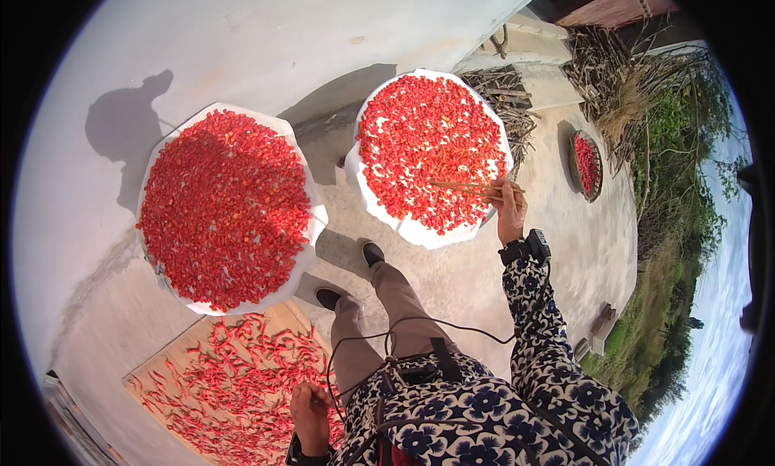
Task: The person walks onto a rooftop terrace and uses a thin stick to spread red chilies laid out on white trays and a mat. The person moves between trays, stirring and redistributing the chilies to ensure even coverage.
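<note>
My right hand (512,211) grips a pair of wooden chopsticks (460,187) at the near right edge of a round, white-lined tray (418,233). Their tips point into a layer of chopped red chili peppers (424,145), with white lining showing through the gaps. My left hand (310,414) hangs low at my side with its fingers curled, and I cannot tell whether anything is in it. Behind that hand in the view, whole red chilies (242,387) are spread on a flat board (157,363).
At the left, a second white-lined tray (318,220) carries a denser layer of chopped chilies (224,211), partly in shadow. A pale wall (254,36) runs behind both trays. A basket (596,187) of red chilies and stacked sticks (502,102) lie farther right. A black cable (357,339) crosses my front.
</note>
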A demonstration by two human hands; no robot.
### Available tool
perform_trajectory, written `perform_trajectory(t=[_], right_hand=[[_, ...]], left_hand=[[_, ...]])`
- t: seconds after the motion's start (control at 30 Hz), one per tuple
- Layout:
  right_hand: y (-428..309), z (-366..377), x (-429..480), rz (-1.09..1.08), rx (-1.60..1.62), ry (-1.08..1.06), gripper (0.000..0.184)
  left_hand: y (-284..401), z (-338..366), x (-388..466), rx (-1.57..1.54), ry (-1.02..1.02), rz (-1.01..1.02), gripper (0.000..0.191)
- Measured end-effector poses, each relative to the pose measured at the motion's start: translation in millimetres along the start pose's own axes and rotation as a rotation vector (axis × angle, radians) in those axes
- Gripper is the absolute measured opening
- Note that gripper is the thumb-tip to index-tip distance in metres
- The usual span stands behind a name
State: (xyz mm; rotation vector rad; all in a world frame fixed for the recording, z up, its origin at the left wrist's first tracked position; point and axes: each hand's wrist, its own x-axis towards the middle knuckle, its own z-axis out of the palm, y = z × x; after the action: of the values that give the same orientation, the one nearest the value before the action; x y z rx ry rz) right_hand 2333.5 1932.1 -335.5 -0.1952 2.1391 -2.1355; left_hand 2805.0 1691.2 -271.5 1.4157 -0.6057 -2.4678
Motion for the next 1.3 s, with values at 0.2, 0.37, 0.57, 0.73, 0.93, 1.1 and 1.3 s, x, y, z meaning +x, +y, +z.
perform_trajectory(t=[0.2,0.37,0.57,0.73,0.93,1.1,1.3], right_hand=[[15,-10,0,0.091,0.036,-0.052,0.03],[16,-31,11,0.079,0.103,-0.04,0.029],[24,-40,18,0.161,0.105,-0.062,0.031],[24,-21,10,0.244,0.166,-0.152,0.034],[26,66,-14,0.358,0.254,-0.235,0.037],[34,170,-35,0.323,0.23,-0.393,0.034],[52,267,-53,0.135,0.116,-0.567,0.03]], left_hand=[[-8,15,-7,0.021,0.017,0.039,0.018],[-22,41,-11,0.069,0.064,0.014,0.017],[-23,61,-6,0.223,0.083,0.045,0.018],[-14,46,17,0.316,0.102,0.019,0.017],[20,-10,107,0.437,0.099,0.028,0.051],[60,-54,220,0.916,0.262,0.218,0.09],[108,-62,303,1.411,0.488,0.44,0.107]])
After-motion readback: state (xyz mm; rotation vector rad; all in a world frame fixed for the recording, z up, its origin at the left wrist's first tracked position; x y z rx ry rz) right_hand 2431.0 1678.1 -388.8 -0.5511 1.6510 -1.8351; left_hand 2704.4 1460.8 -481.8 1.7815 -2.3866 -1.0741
